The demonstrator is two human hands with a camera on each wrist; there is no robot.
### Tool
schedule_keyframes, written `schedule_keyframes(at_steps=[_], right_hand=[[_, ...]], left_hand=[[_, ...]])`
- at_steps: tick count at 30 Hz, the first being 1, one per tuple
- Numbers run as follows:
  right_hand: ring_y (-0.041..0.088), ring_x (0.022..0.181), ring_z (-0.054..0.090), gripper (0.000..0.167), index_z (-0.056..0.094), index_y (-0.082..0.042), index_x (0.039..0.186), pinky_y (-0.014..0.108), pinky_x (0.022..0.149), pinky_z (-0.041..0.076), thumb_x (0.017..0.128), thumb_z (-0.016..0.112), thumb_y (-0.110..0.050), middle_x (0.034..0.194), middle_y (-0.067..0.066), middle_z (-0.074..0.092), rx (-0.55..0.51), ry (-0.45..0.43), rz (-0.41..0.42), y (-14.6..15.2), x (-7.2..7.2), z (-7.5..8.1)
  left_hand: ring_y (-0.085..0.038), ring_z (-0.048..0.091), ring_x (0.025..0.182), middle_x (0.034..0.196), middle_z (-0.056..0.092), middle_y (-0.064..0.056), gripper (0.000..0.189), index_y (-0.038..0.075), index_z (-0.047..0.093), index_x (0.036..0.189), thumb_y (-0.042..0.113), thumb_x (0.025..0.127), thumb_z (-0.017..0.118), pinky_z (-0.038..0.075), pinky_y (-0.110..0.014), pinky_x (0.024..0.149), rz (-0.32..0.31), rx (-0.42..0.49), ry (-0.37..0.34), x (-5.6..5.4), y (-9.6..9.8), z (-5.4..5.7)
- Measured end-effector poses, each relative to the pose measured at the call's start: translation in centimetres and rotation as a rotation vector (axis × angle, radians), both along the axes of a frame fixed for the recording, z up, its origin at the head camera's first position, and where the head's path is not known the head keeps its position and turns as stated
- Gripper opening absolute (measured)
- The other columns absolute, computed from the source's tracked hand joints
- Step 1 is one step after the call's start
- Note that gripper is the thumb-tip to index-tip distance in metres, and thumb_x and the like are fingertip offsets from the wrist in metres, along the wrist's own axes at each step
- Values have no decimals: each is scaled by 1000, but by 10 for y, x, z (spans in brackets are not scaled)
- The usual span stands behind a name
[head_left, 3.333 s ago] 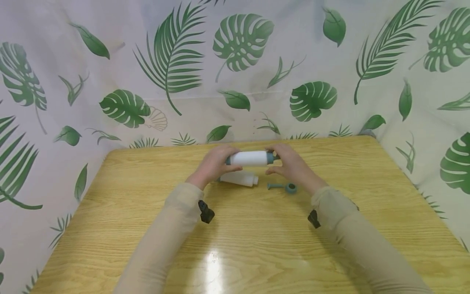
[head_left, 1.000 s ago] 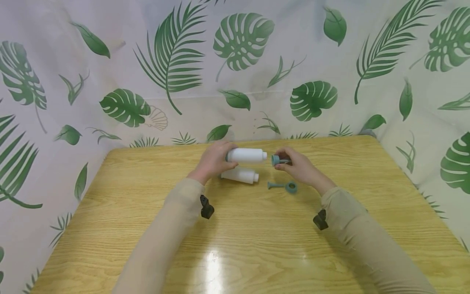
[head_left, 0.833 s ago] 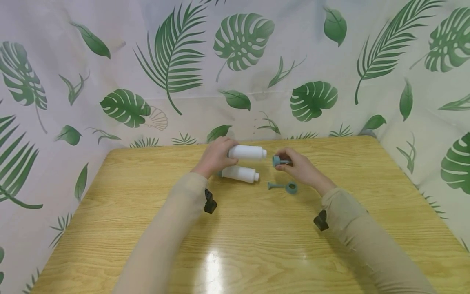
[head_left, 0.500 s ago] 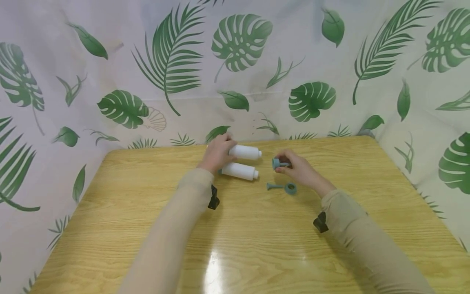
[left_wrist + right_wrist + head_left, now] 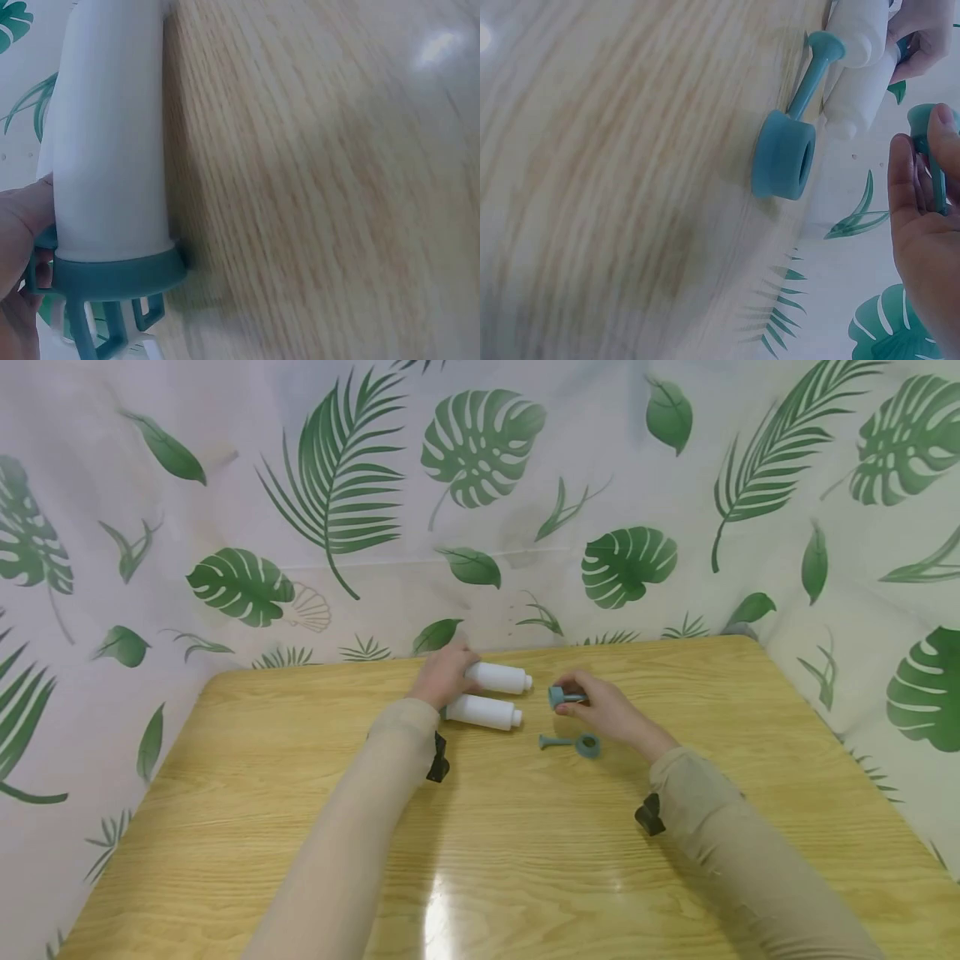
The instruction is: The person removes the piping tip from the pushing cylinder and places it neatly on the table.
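Observation:
Two white bottles lie side by side near the table's back edge, necks pointing right. My left hand (image 5: 444,675) grips the left end of the far bottle (image 5: 498,677). The near bottle (image 5: 483,712) lies just in front of it; the left wrist view shows its teal slotted base (image 5: 112,279). My right hand (image 5: 607,706) pinches a teal cup-shaped piece with a thin stem (image 5: 556,697) between thumb and fingers, above the table and right of the bottle necks. A similar teal piece (image 5: 587,745), with a ring end and a flared stem, lies in front of that hand.
The wooden table (image 5: 480,827) ends at a leaf-printed white sheet (image 5: 525,552) behind and at both sides. A small black camera is strapped at each wrist.
My right hand has drawn the teal piece off the far bottle's neck. My left hand has lowered that bottle leftward, down beside the near one.

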State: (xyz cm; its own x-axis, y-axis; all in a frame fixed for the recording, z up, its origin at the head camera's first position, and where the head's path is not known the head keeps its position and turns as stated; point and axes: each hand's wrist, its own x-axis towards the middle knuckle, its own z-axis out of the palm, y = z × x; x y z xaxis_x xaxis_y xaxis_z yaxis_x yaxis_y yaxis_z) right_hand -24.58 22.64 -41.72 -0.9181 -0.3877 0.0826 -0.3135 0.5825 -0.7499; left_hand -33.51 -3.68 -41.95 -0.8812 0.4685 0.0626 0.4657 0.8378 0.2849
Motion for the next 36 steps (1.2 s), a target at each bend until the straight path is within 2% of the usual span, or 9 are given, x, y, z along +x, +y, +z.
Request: schedule_keyframes(at_steps=[8,17,22,25,29,33,36], right_hand=[[33,110,58,34,51,2,122,44,91,49,92,62,-9,115,18,61,1,1,4,-1,0,-1],[33,111,57,34,51,3,124,44,92,48,93,61,-9,117,19,60,5,-9,6,-3,1,0],[34,111,56,35,50,3,124,45,92,48,93,61,-8,118,20,59,3,-15,2,-5,2,1],[34,112,56,36,50,3,125,45,92,48,93,61,-9,118,20,59,5,-8,4,-6,2,1],[35,113,56,37,50,3,126,45,92,48,93,61,-10,119,21,59,5,3,13,-8,2,1],[36,113,56,36,51,3,125,44,90,50,93,61,-11,120,21,59,1,19,33,-10,3,2],[36,112,57,36,52,3,125,44,89,50,93,61,-13,121,21,59,-7,22,51,-12,3,3]], left_hand=[[-23,55,104,111,61,-9,46,3,67,118,26,80,79,45,-34,91,19,-42,12,0,-1,-5],[-25,51,119,126,59,-12,55,2,60,127,22,79,79,40,-36,101,67,55,-87,0,0,-3],[-25,46,126,135,54,-9,60,6,55,134,25,81,76,37,-37,105,49,124,-113,3,2,2],[-25,46,126,134,55,-9,58,5,56,132,25,82,75,35,-35,106,-9,189,-64,12,7,8],[-25,50,123,129,58,-11,54,3,59,129,24,82,75,38,-34,103,-125,285,-4,34,19,14],[-24,54,117,125,60,-11,56,2,59,127,28,81,76,43,-32,98,-219,331,13,56,32,10],[-22,56,113,123,61,-9,56,2,60,126,28,79,76,44,-28,96,-248,368,25,67,39,4]])
